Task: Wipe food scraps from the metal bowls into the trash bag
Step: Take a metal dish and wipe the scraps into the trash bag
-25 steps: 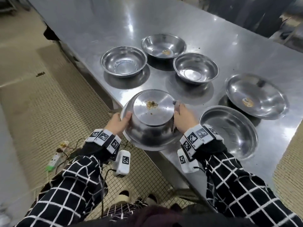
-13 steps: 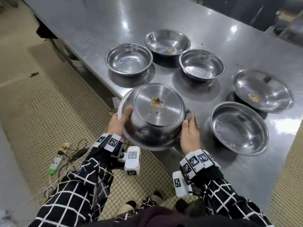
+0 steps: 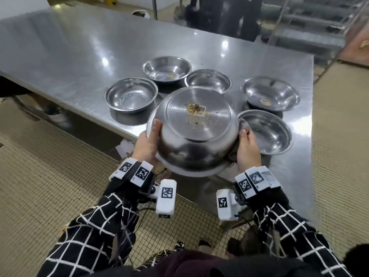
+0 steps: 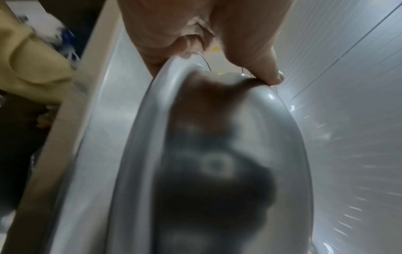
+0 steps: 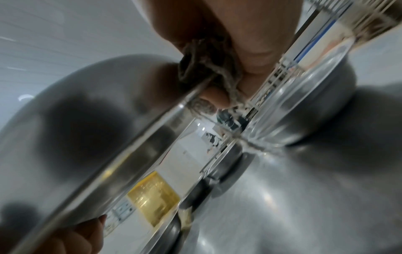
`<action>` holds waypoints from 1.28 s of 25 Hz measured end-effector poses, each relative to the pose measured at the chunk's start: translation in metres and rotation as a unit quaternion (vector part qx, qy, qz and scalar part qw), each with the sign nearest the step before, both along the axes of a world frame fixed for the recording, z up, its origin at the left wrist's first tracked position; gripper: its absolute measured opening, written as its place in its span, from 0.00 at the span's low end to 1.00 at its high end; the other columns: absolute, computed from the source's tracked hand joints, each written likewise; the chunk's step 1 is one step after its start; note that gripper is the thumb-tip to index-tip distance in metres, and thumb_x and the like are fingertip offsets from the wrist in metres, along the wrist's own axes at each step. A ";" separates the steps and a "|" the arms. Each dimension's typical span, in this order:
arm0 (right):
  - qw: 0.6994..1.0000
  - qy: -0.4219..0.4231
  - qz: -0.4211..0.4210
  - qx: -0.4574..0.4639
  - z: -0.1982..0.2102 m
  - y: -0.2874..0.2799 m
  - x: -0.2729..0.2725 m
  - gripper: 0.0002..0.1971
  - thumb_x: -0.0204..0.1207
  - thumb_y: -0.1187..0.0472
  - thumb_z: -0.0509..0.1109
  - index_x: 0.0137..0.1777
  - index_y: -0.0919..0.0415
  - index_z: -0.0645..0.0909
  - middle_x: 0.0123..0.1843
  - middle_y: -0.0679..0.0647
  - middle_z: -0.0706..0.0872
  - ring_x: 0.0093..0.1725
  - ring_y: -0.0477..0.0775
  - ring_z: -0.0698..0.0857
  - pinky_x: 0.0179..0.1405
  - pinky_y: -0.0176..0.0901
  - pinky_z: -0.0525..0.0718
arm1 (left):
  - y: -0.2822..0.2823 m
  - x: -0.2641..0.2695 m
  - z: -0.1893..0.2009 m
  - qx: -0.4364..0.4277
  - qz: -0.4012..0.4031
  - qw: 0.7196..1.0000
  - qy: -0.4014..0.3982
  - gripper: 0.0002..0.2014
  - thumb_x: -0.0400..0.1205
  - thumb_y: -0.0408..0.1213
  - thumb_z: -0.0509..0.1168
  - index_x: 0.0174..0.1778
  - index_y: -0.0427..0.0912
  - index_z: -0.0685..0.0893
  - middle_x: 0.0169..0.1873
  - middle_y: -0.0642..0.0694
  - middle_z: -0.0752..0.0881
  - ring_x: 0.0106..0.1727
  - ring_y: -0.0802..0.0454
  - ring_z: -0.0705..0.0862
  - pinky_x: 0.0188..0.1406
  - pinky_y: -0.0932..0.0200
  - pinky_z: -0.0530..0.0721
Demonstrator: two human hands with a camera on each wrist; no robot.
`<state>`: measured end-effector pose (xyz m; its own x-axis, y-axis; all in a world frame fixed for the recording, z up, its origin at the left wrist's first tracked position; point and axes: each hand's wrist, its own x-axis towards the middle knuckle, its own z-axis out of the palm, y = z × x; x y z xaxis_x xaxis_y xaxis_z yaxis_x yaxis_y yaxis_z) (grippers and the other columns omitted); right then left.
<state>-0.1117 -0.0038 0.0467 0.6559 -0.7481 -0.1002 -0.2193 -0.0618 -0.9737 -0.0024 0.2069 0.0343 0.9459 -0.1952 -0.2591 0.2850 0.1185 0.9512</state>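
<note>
I hold a large metal bowl (image 3: 194, 132) upside down above the near table edge, its base up with a stained sticker and food specks (image 3: 196, 109). My left hand (image 3: 148, 141) grips its left rim (image 4: 165, 72), thumb on the outer wall. My right hand (image 3: 246, 145) grips the right rim together with a grey cloth (image 3: 242, 124), which the right wrist view shows bunched at the rim (image 5: 204, 68). Several other bowls sit upright on the steel table (image 3: 79, 56); two hold scraps (image 3: 171, 75) (image 3: 265, 101). No trash bag is visible.
The table's near edge runs diagonally just under the held bowl. An empty bowl (image 3: 265, 132) sits directly right of my right hand. Tiled floor (image 3: 40, 176) lies to the left and below. Dark shelving and equipment stand beyond the table's far edge.
The upturned bowl has risen and come toward me, off the table edge, with both hands still on its rim. The view has tilted up to show more of the table.
</note>
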 end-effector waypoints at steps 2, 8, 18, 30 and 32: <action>0.999 0.000 -0.049 -0.005 0.004 -0.013 -0.022 0.20 0.86 0.50 0.53 0.76 0.48 0.69 0.67 0.48 0.78 0.65 0.50 0.75 0.69 0.45 0.70 | -0.022 -0.003 0.004 0.009 -0.042 0.999 -0.015 0.50 0.54 0.82 0.65 0.59 0.44 0.84 0.54 0.41 0.89 0.57 0.41 0.87 0.62 0.39 0.81; 0.977 -0.014 -0.213 -0.019 0.012 -0.070 -0.124 0.20 0.85 0.51 0.56 0.75 0.51 0.71 0.70 0.50 0.78 0.70 0.53 0.75 0.72 0.49 0.71 | -0.120 -0.056 0.025 -0.042 -0.197 0.979 -0.018 0.43 0.58 0.76 0.68 0.53 0.41 0.86 0.53 0.35 0.89 0.55 0.39 0.88 0.57 0.43 0.84; 0.928 0.015 -0.372 -0.012 0.012 -0.164 -0.285 0.20 0.85 0.54 0.56 0.75 0.54 0.71 0.72 0.54 0.77 0.71 0.57 0.74 0.63 0.39 0.68 | -0.290 -0.166 0.005 0.013 -0.362 0.931 0.046 0.33 0.69 0.68 0.60 0.56 0.42 0.83 0.53 0.43 0.85 0.57 0.45 0.83 0.68 0.36 0.77; 0.945 0.199 -0.230 -0.116 -0.024 -0.292 -0.371 0.13 0.85 0.57 0.58 0.62 0.58 0.81 0.47 0.50 0.83 0.44 0.46 0.77 0.34 0.34 0.69 | -0.394 -0.218 -0.046 0.113 -0.261 0.959 0.007 0.31 0.76 0.58 0.56 0.65 0.36 0.78 0.65 0.31 0.80 0.67 0.32 0.79 0.69 0.34 0.75; 0.947 0.173 -0.225 -0.149 -0.015 -0.309 -0.361 0.14 0.85 0.56 0.57 0.63 0.56 0.81 0.50 0.48 0.84 0.47 0.47 0.81 0.39 0.35 0.75 | -0.394 -0.214 -0.039 0.164 -0.272 0.947 -0.038 0.27 0.83 0.55 0.51 0.65 0.37 0.78 0.64 0.36 0.81 0.65 0.38 0.79 0.71 0.40 0.74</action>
